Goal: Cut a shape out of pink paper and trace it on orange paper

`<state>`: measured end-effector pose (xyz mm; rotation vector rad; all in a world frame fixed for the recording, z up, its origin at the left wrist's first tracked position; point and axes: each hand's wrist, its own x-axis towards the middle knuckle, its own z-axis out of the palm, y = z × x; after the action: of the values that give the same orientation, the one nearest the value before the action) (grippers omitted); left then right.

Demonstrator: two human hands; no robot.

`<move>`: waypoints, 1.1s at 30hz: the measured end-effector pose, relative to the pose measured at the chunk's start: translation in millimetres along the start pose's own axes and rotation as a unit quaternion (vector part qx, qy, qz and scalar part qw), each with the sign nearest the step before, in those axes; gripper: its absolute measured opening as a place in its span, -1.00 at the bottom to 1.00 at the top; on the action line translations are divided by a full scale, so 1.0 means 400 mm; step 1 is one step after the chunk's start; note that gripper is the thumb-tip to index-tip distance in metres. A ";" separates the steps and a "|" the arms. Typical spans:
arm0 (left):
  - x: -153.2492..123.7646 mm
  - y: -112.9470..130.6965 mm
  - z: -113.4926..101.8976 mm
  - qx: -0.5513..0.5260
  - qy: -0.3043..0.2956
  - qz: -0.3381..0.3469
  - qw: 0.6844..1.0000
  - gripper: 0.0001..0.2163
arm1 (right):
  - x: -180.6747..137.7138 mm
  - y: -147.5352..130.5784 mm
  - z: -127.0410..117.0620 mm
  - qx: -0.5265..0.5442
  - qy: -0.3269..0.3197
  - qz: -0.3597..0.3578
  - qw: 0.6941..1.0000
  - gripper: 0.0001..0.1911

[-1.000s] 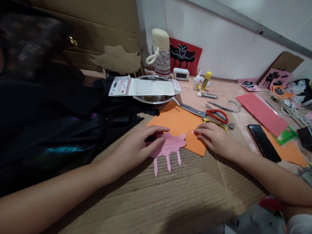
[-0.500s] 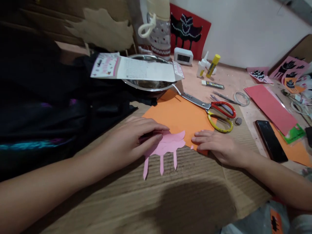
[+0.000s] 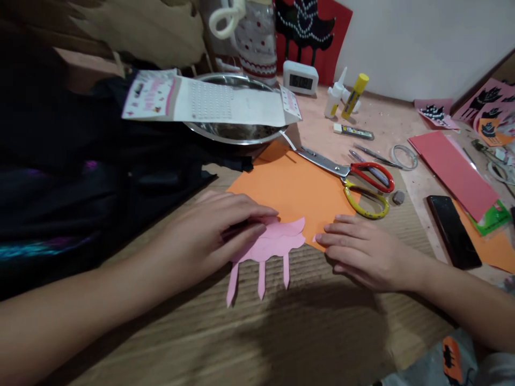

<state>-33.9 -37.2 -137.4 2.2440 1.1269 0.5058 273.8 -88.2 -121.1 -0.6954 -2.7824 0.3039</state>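
My left hand [image 3: 213,233] lies flat, fingers together, pressing on a pink paper cut-out [image 3: 273,244] with a wavy top and three pointed legs. The cut-out rests partly on an orange paper sheet [image 3: 293,187] and partly on the corrugated cardboard surface [image 3: 306,321]. My right hand [image 3: 362,252] lies flat on the lower right corner of the orange sheet, fingers stretched out and pointing left, with a tiny pink scrap at its fingertips. Neither hand holds anything.
Scissors [image 3: 354,179] with red and yellow handles lie on the orange sheet's far edge. Behind are a steel bowl [image 3: 237,131] under a printed card [image 3: 209,102], a bottle [image 3: 257,37], a small clock [image 3: 300,79], glue [image 3: 354,96], a black phone [image 3: 453,230], pink paper [image 3: 450,171] and dark cloth [image 3: 80,177] at left.
The view has tilted down and moved closer. My right hand has slid slightly toward me along the orange sheet's corner. My left hand stays on the pink cut-out.
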 end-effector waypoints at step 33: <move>0.004 -0.006 0.015 0.043 0.006 0.038 0.998 -0.60 | 0.146 0.369 -0.150 -0.198 -0.029 0.486 0.850 -0.77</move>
<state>-31.2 -36.7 -143.4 2.3676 1.0910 0.5108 305.2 76.1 -91.7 -2.1944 -2.2914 -0.0997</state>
